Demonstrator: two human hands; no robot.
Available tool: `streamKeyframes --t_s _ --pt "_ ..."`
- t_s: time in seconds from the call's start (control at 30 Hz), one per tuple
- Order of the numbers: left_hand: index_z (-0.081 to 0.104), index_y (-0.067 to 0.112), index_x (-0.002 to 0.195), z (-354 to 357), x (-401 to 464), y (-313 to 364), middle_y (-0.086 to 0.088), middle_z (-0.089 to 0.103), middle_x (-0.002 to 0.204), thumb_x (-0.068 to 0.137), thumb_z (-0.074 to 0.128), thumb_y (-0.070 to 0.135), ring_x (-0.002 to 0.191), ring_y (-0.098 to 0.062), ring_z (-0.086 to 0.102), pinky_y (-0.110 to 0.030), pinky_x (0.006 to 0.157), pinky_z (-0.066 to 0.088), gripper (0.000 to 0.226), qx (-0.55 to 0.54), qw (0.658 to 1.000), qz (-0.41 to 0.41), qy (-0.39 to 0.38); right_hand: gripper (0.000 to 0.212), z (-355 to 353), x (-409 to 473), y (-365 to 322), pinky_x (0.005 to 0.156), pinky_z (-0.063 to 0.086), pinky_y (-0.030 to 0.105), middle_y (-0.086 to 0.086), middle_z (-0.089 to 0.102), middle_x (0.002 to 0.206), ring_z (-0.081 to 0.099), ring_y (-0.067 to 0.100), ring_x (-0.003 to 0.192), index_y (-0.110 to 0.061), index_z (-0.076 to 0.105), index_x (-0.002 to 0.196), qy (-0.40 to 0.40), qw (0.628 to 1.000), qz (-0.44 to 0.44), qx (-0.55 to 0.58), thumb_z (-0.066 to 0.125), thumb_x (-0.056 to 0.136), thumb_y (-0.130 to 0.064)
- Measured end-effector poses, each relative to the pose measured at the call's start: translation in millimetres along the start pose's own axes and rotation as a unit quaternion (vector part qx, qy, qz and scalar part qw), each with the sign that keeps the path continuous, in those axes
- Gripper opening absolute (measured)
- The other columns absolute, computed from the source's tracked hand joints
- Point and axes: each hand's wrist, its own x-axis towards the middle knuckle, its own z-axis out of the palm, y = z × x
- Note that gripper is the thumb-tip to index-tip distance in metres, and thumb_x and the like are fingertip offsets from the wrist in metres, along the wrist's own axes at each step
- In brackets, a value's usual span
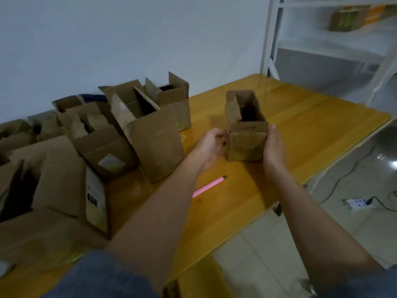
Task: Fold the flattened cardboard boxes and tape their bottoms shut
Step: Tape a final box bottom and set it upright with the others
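Small erected box upright near desk's right edge; left hand fingers curl on its side, right hand flat — set down squarely, release evenly.

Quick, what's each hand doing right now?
Left hand: fingers curled on the small box, gripping its left side.
Right hand: open, flat against the box's right side.
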Motion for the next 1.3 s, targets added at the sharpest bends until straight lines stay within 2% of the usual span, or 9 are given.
streamKeyframes --t_s 0.2,0.3,0.43,0.57,0.87,0.97,1.07,1.17,1.3 --pt "0.053 0.015 0.125 -7 -61 -3 -0.002 0.056 0.129 0.103 0.044 0.025 0.124 -0.022 0.052 -0.045 0.105 0.045 0.026 -0.020 0.996 0.069 0.043 0.031 -6 -46 -20 0.103 0.043 0.052 -0.009 0.059 0.107 0.056 0.020 0.112 -0.044 0.051 0.091 -0.039 0.994 0.029 0.093 0.031 0.090 -0.068" --pt "0.055 0.019 0.123 -7 -100 -12 -0.001 0.058 0.126 0.104 0.043 0.027 0.122 -0.021 0.054 -0.046 0.104 0.046 0.024 -0.001 0.996 0.083 0.045 0.055 -13 -69 -23 0.106 0.041 0.051 -0.004 0.062 0.121 0.055 0.020 0.118 -0.044 0.055 0.103 -0.052 0.991 0.032 0.119 0.032 0.071 -0.082" --pt "0.055 0.022 0.123 -8 -153 -29 0.002 0.062 0.117 0.104 0.040 0.032 0.110 -0.015 0.059 -0.040 0.094 0.052 0.026 0.017 0.990 0.116 0.083 0.030 -20 -111 -33 0.091 0.044 0.034 -0.014 0.053 0.090 0.052 0.005 0.087 -0.035 0.049 0.088 -0.048 0.993 -0.011 0.104 0.030 0.101 -0.053" --pt "0.054 0.027 0.118 -19 -200 -51 0.006 0.060 0.107 0.105 0.032 0.030 0.100 -0.010 0.057 -0.026 0.079 0.048 0.025 0.035 0.964 0.179 0.193 0.043 -14 -162 -42 0.062 0.041 0.022 -0.008 0.055 0.078 0.052 0.006 0.072 -0.022 0.054 0.075 -0.046 0.994 -0.032 0.090 0.030 0.105 -0.042" --pt "0.050 0.029 0.115 -80 -253 -76 0.005 0.052 0.117 0.105 0.026 0.035 0.112 -0.015 0.048 -0.038 0.103 0.038 0.026 0.073 0.916 0.176 0.352 0.057 53 -219 -42 0.090 0.050 0.040 0.004 0.070 0.089 0.063 0.019 0.089 -0.014 0.069 0.086 -0.255 0.967 -0.014 0.005 0.028 0.104 -0.048" --pt "0.045 0.017 0.130 -92 -253 -85 -0.009 0.039 0.135 0.103 0.032 0.032 0.123 -0.030 0.044 -0.045 0.107 0.037 0.034 0.087 0.905 0.143 0.391 0.053 61 -229 -36 0.070 0.043 0.033 0.000 0.060 0.073 0.057 0.020 0.078 -0.017 0.061 0.070 -0.277 0.958 -0.049 -0.060 0.031 0.104 -0.044" --pt "0.038 0.018 0.122 -98 -253 -91 -0.010 0.041 0.129 0.102 0.036 0.030 0.111 -0.027 0.052 -0.047 0.099 0.047 0.024 0.045 0.903 0.161 0.396 0.054 66 -232 -28 0.063 0.043 0.036 0.011 0.061 0.075 0.058 0.025 0.073 -0.004 0.062 0.079 -0.241 0.966 -0.073 -0.063 0.034 0.104 -0.042" --pt "0.037 0.021 0.103 -105 -253 -92 -0.008 0.047 0.110 0.102 0.037 0.026 0.090 -0.019 0.051 -0.035 0.077 0.048 0.005 0.026 0.892 0.187 0.412 0.039 78 -231 -28 0.078 0.057 0.049 0.011 0.067 0.087 0.068 0.027 0.078 -0.019 0.061 0.083 -0.250 0.967 -0.031 -0.025 0.037 0.104 -0.041" --pt "0.044 0.018 0.112 -105 -251 -87 0.002 0.051 0.098 0.104 0.036 0.027 0.082 -0.009 0.049 -0.025 0.065 0.037 0.015 0.058 0.890 0.194 0.408 0.031 93 -225 -28 0.089 0.054 0.049 0.007 0.068 0.094 0.066 0.026 0.091 -0.024 0.061 0.089 -0.272 0.960 -0.053 -0.040 0.038 0.103 -0.039"
